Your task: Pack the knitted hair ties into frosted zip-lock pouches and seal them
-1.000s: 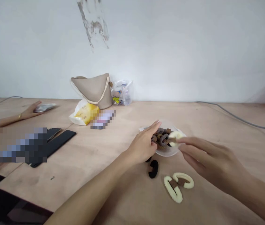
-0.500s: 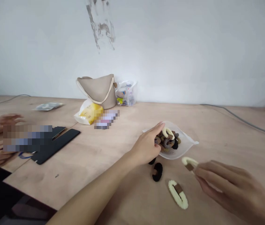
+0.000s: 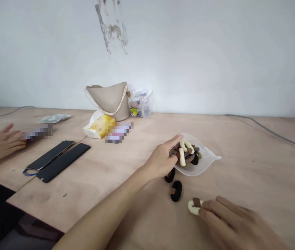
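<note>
Your left hand [image 3: 160, 161] sits at the mouth of the clear plastic zip bag [image 3: 210, 159], with the fingers half curled and the index finger reaching over the bag's upper edge; you cannot tell from this view whether it is gripping anything. The bag lies flat on the wooden table [image 3: 254, 173] and holds a heap of fuzzy hair ties [image 3: 187, 156] in brown, grey, black and cream. Your right hand [image 3: 230, 222] is low at the lower right, with its fingers [image 3: 215, 208] bent over and touching the cream hair tie with a brown tab [image 3: 194, 207], which lies on the table; whether the hand is gripping or only resting on the tie cannot be determined. Two black hair ties [image 3: 176, 191] lie between the bag and that hand, one just below the bag's edge. Toward the far left, a co-worker's hand [image 3: 5, 144] hovers over the table near a black phone [image 3: 49, 155] and a black flat case [image 3: 63, 162]. At the far edge, a beige bucket bag [image 3: 108, 100] stands against the wall [image 3: 189, 52].
</note>
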Demonstrator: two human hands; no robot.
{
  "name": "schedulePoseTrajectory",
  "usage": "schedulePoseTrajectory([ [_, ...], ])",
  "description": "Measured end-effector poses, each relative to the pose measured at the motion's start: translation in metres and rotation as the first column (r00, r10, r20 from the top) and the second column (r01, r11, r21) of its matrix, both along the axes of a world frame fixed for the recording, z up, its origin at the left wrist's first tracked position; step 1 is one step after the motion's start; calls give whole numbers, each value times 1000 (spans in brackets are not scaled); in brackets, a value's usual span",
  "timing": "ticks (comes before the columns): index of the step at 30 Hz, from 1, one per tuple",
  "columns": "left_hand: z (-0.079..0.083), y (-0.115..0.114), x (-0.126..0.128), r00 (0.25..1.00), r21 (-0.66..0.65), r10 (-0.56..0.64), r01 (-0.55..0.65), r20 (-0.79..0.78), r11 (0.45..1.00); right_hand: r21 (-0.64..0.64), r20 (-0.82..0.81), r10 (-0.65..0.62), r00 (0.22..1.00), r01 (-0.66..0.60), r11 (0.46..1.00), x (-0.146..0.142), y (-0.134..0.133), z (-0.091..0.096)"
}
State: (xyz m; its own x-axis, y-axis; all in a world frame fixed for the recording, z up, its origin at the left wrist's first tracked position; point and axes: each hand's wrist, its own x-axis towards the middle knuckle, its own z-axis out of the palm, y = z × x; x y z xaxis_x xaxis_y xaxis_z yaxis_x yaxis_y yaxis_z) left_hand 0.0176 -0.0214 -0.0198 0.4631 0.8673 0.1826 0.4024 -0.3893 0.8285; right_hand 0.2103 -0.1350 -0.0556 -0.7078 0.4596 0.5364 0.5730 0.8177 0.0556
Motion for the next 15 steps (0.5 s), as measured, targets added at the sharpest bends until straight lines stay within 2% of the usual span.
schedulePoseTrajectory([
  [3, 2, 0, 1, 1000, -14, 10, -10, 7, 1000, 28, -96, -45, 994, 48, 998, 3, 15, 19],
  [6, 3, 0, 1, 1000, -22, 12, -12, 7, 1000, -53, -85, -83, 993, 79, 995, 0, 22, 26],
  [9, 2, 1, 0, 1000, -20, 10, -10, 11, 1000, -142, -21, -129, 991, 124, 982, -4, 15, 11],
  [12, 1, 2, -1, 999, -18, 20, -19, 35, 1000, -96, 0, -173, 985, 172, 980, -3, 5, -6],
  [15, 1, 2, 0, 999, -22, 22, -21, 49, 1000, -44, -36, -91, 995, 89, 995, 0, 1, -6],
])
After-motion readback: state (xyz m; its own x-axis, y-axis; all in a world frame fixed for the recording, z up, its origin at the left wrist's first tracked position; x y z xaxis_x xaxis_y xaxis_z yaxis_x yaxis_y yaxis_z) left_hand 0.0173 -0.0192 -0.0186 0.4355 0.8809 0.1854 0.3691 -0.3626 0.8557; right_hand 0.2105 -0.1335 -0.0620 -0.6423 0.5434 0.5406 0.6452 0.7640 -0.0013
